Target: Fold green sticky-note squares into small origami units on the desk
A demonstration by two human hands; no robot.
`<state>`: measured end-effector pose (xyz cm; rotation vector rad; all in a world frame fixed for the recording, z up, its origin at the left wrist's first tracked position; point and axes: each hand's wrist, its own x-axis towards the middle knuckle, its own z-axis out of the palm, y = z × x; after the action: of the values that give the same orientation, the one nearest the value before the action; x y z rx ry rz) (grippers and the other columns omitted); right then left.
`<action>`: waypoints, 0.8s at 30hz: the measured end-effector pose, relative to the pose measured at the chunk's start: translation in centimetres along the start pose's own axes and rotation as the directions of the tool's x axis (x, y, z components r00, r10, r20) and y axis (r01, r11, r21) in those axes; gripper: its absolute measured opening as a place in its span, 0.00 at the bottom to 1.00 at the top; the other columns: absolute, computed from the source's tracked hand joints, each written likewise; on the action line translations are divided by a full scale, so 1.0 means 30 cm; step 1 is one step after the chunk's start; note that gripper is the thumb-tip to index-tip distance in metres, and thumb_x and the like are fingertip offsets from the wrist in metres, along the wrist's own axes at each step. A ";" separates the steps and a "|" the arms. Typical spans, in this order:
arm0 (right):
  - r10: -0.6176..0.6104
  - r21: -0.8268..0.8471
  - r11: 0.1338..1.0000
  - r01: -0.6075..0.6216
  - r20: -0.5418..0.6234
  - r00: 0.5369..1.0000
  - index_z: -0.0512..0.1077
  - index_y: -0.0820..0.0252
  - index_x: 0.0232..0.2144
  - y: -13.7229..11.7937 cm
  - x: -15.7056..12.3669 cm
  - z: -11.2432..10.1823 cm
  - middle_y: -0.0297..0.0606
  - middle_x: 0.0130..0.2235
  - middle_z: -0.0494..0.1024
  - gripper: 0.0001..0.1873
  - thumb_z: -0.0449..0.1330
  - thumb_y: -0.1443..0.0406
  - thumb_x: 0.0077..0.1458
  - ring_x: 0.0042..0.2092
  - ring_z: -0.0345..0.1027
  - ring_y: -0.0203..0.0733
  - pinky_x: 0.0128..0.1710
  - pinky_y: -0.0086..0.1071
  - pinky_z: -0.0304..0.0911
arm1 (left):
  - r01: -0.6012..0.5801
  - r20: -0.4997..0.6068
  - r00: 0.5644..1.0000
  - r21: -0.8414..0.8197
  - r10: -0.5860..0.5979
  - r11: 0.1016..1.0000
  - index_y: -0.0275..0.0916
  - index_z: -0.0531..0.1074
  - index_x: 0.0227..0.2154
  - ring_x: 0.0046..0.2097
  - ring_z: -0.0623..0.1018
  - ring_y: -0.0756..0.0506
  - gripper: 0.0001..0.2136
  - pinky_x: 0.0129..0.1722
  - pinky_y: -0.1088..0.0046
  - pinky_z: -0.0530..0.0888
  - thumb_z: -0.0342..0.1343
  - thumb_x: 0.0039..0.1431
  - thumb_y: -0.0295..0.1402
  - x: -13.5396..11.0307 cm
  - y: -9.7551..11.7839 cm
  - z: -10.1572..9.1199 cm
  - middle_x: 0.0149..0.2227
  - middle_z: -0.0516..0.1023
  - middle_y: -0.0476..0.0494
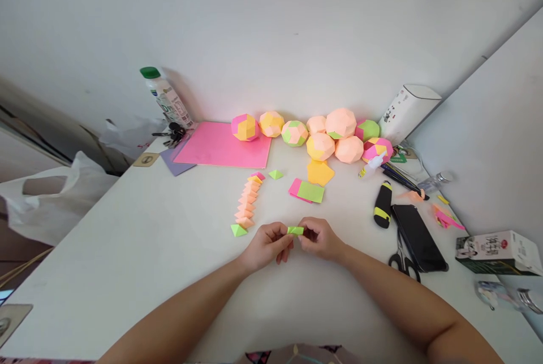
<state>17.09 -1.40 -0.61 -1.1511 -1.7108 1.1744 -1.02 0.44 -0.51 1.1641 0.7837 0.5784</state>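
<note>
Both my hands meet over the middle of the white table (139, 251). My left hand (268, 245) and my right hand (319, 238) pinch the two ends of a small folded green paper piece (296, 230). Just left of my hands a row of folded orange and pink paper units (248, 201) runs away from me, with a green folded unit (238, 230) at its near end. Another green unit (275, 174) lies beyond the row. Small flat paper squares in pink and green (306, 190) and orange (319, 172) lie ahead of my hands.
Several paper polyhedron balls (335, 135) line the back wall. A pink sheet (223, 144), a bottle (165, 95) and keys (172, 133) sit at back left. A black phone (418, 237), scissors (403, 259), a black-yellow cutter (383, 204), pens and a carton (496, 252) crowd the right.
</note>
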 end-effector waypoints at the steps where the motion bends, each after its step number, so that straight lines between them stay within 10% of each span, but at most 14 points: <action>1: 0.007 0.019 1.000 -0.007 0.003 1.000 0.64 0.61 0.22 -0.002 0.000 -0.001 0.30 0.22 0.62 0.03 0.56 0.70 0.44 0.23 0.53 0.31 0.21 0.26 0.51 | -0.001 0.000 1.000 -0.006 0.001 1.000 0.37 0.63 0.23 0.17 0.70 0.54 0.14 0.13 0.79 0.62 0.56 0.53 0.42 0.001 -0.001 0.000 0.22 0.71 0.51; 24: 0.126 0.238 0.966 -0.100 -0.096 0.987 0.66 0.61 0.29 0.012 0.001 -0.001 0.31 0.25 0.67 0.07 0.60 0.63 0.49 0.24 0.59 0.31 0.23 0.27 0.58 | 0.004 -0.063 0.998 -0.102 -0.011 0.995 0.37 0.62 0.26 0.16 0.71 0.53 0.16 0.14 0.79 0.66 0.54 0.53 0.46 0.012 0.013 0.003 0.22 0.72 0.51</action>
<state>17.19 -1.29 -0.95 -1.1573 -1.3977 1.3169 -0.73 0.78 -0.21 1.0529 0.8030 0.6442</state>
